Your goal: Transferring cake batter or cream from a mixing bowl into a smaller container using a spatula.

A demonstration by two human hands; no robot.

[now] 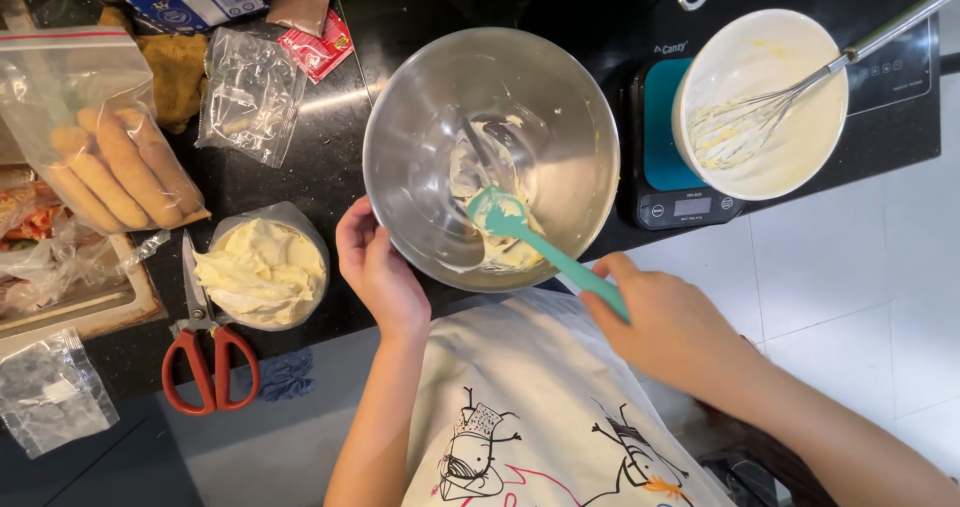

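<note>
Bowl (560, 117) between both hands

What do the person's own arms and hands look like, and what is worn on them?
Both the left hand and the right hand are bare: no gloves, rings, watch or sleeves show. Both forearms are uncovered. A pale apron with cartoon drawings lies between them.

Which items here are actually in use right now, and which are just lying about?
In use: left hand steadying the shiny steel mixing bowl; right hand holding the teal silicone spatula in pale cream.

Lying about: red-handled scissors, white bowl with wire whisk, clear bag of finger biscuits.
</note>
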